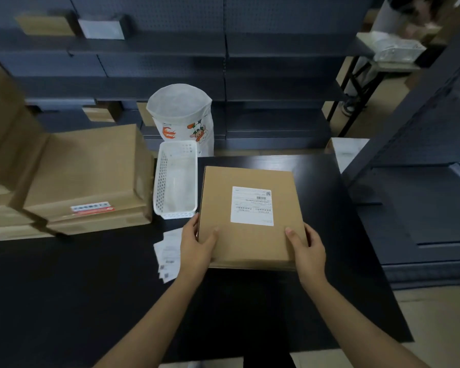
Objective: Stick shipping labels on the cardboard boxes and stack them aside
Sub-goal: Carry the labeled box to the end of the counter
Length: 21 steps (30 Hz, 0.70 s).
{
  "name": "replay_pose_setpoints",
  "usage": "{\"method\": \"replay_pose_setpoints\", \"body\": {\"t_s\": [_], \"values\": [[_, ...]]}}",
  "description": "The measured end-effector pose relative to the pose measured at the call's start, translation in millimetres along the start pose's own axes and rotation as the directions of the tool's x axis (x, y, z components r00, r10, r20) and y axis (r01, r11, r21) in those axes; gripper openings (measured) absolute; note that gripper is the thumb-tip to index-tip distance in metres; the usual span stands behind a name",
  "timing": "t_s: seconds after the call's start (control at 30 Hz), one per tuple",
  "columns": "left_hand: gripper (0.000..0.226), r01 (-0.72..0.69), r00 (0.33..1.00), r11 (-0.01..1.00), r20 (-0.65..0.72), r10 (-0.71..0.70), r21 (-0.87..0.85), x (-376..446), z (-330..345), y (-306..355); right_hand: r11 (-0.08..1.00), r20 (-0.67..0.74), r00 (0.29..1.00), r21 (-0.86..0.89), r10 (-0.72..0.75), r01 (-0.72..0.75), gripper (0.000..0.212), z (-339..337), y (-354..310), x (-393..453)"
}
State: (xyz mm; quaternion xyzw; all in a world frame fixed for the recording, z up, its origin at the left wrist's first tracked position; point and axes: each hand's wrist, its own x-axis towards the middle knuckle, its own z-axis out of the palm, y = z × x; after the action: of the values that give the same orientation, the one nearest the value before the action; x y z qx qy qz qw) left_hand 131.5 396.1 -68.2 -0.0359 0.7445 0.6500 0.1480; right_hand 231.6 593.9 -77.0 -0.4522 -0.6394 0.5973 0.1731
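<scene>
A flat cardboard box [250,243] lies on the black table [91,301] in front of me, with a white shipping label [252,205] stuck on its top face. My left hand [197,245] grips the box's near left corner, thumb on top. My right hand [307,248] grips the near right corner the same way. A loose pile of white labels [168,251] lies on the table just left of my left hand. A stack of larger cardboard boxes [80,176] fills the table's left side.
A white perforated plastic basket [175,181] stands between the stack and the held box. Behind it is a white bag [181,115] with cartoon prints. Dark shelving [276,75] runs along the back and right, with small boxes on it.
</scene>
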Motion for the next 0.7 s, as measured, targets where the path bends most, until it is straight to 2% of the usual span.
{"method": "replay_pose_setpoints", "body": {"t_s": [0.17, 0.3, 0.5, 0.7], "values": [[0.062, 0.01, 0.999, 0.999, -0.041, -0.008, 0.046, 50.4, 60.0, 14.7, 0.998, 0.039, 0.998, -0.042, -0.052, 0.053, 0.049, -6.4, -32.7, 81.9], [0.064, 0.036, 0.996, 0.995, -0.086, -0.028, 0.093, 90.9, 81.5, 20.4, 0.991, 0.082, 0.992, -0.086, -0.1, 0.107, 0.049, 10.0, -52.5, 132.3], [0.062, 0.065, 0.995, 0.988, -0.088, -0.054, 0.136, 144.7, 82.9, 11.1, 0.992, 0.154, 0.987, -0.102, -0.055, 0.071, 0.048, 49.6, -50.4, 179.1], [0.067, 0.115, 0.99, 0.979, -0.095, -0.1, 0.166, 181.7, 92.9, -13.1, 0.986, 0.119, 0.993, -0.162, -0.006, 0.025, 0.048, 72.2, -25.6, 206.1]]}}
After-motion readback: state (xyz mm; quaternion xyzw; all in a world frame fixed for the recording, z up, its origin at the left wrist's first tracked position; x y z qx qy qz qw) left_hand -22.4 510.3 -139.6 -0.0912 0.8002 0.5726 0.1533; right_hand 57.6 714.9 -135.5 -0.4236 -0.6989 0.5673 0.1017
